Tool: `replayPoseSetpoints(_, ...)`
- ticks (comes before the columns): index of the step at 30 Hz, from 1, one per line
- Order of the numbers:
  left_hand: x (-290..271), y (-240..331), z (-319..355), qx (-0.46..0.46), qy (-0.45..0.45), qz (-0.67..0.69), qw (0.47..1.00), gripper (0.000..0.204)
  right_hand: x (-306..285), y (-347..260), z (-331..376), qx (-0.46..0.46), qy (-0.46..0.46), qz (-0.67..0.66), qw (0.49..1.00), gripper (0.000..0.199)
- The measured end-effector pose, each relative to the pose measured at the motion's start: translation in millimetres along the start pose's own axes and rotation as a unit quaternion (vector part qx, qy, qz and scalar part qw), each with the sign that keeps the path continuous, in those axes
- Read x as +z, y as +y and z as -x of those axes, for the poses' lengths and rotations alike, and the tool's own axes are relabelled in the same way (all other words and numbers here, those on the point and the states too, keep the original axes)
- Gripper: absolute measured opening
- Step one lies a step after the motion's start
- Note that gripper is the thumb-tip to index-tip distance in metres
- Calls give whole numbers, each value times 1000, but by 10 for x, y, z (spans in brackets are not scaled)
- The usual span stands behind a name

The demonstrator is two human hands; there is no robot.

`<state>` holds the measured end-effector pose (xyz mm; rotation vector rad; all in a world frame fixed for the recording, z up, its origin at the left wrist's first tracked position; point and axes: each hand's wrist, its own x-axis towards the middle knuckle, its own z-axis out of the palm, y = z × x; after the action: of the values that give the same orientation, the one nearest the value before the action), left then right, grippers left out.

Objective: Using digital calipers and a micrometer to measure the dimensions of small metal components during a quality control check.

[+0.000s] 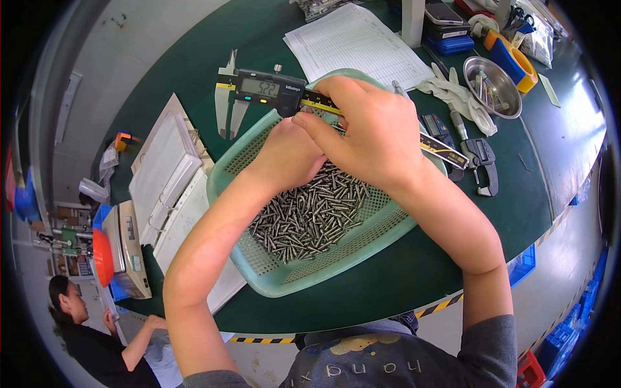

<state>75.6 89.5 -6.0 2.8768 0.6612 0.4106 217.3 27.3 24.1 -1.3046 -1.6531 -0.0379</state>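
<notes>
The caliper's housing (291, 97) is black, the basket (346, 252) green, the pins (310, 216) silver.

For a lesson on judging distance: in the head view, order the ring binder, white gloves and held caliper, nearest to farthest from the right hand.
1. Caliper, in the right hand
2. White gloves, to its right
3. Ring binder, far left

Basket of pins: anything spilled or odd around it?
No spill stands out: visible pins lie inside the green basket; the right hand hides part. Slightly untidy: white gloves lie crumpled beside the metal bowl.
</notes>
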Motion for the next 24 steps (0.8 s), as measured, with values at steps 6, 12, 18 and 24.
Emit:
replayPoseSetpoints(6,-33,28,-11,20,2,-25,999,7,28,-11,-7,-2,3,-10,1000,29)
replayPoseSetpoints(12,-14,25,-41,61,52,-4,997,14,54,-19,-41,-5,3,-13,1000,29)
replayPoseSetpoints(18,64,-36,-35,101,32,-18,994,31,-24,-25,-36,23,-34,1,999,29)
replayPoseSetpoints(24,22,-122,214,-10,-86,53,995,50,30,-144,-33,13,-45,-52,998,31)
